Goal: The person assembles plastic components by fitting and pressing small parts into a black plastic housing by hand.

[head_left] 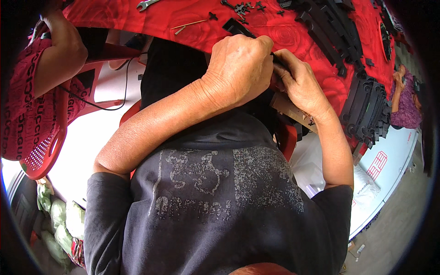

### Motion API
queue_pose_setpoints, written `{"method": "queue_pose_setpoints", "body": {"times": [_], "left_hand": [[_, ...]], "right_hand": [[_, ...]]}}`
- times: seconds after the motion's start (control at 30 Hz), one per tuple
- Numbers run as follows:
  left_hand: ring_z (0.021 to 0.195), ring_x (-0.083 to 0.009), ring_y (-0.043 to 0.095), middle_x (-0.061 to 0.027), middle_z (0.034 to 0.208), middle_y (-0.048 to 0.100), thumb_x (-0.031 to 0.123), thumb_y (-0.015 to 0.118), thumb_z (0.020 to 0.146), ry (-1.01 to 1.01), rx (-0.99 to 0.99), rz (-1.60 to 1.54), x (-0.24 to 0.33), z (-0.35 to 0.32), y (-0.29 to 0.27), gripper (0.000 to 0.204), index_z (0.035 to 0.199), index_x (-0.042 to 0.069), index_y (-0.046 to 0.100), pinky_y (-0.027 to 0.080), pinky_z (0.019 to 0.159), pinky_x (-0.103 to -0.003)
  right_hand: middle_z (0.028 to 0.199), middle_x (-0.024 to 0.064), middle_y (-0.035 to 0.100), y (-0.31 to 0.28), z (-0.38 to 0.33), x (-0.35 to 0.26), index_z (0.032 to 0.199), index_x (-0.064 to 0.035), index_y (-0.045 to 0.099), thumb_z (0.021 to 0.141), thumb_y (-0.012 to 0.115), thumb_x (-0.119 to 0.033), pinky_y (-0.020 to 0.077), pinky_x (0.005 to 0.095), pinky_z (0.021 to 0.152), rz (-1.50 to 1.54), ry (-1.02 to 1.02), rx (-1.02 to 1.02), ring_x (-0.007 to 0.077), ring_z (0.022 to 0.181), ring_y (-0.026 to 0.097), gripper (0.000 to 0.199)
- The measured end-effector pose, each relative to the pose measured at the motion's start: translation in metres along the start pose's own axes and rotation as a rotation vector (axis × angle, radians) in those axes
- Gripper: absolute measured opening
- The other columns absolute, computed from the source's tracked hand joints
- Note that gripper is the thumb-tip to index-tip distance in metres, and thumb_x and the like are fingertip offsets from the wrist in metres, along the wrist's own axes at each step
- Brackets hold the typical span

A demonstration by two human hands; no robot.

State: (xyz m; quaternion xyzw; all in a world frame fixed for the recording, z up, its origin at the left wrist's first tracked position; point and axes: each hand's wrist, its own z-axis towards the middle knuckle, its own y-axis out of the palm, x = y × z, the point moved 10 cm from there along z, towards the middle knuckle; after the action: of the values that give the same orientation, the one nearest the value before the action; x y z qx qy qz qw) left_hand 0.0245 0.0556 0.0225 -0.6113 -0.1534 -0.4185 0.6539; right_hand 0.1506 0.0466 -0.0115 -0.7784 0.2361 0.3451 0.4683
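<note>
At the near edge of the red-covered table (169, 16), my left hand (243, 66) is closed in a fist, knuckles up. A black plastic bar (238, 28) shows beyond the fist and seems to run beneath it toward my right hand. My right hand (305, 85) is closed beside it, thumb and fingers around a dark part between the two hands. The fingers hide most of that part, so its full shape and the left fingertips cannot be seen.
Small black cross-shaped pieces (243, 8), a wrench (147, 4) and a thin wooden stick (189, 24) lie on the cloth. Long black plastic parts (321, 36) and a stack of similar ones (366, 107) are at right. A person (59, 59) sits at left by a red chair (48, 153).
</note>
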Motion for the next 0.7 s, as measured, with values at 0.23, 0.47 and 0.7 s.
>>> {"method": "queue_pose_setpoints", "body": {"times": [0.23,0.47,0.7], "left_hand": [[0.065,-0.0390,0.068,-0.0180,0.065,0.065,0.012,0.066,0.086,-0.007,-0.024,0.001,-0.0015,-0.0035,0.0012,0.009,0.085,0.003,0.066,0.053,0.057,-0.046],[0.064,-0.0396,0.068,-0.0187,0.066,0.065,0.012,0.067,0.087,-0.013,-0.022,0.026,-0.0021,-0.0049,0.0018,0.009,0.087,0.003,0.065,0.053,0.056,-0.047],[0.063,-0.0400,0.067,-0.0196,0.064,0.064,0.013,0.067,0.087,-0.014,-0.029,0.048,-0.0019,-0.0074,-0.0004,0.009,0.088,0.004,0.065,0.053,0.055,-0.048]], "right_hand": [[0.098,0.0262,0.069,-0.0018,0.0000,-0.0087,0.110,0.0038,0.058,0.097,0.057,-0.005,0.0533,0.0435,0.081,-0.076,-0.054,0.036,0.0425,0.100,0.068,0.016],[0.097,0.0263,0.069,-0.0057,0.0016,-0.0119,0.109,0.0034,0.060,0.095,0.059,-0.005,0.0525,0.0454,0.080,-0.101,-0.080,0.076,0.0434,0.098,0.067,0.017],[0.093,0.0266,0.069,-0.0044,0.0039,-0.0106,0.108,0.0032,0.061,0.093,0.059,-0.004,0.0529,0.0456,0.077,-0.109,-0.059,0.064,0.0437,0.095,0.068,0.017]]}}
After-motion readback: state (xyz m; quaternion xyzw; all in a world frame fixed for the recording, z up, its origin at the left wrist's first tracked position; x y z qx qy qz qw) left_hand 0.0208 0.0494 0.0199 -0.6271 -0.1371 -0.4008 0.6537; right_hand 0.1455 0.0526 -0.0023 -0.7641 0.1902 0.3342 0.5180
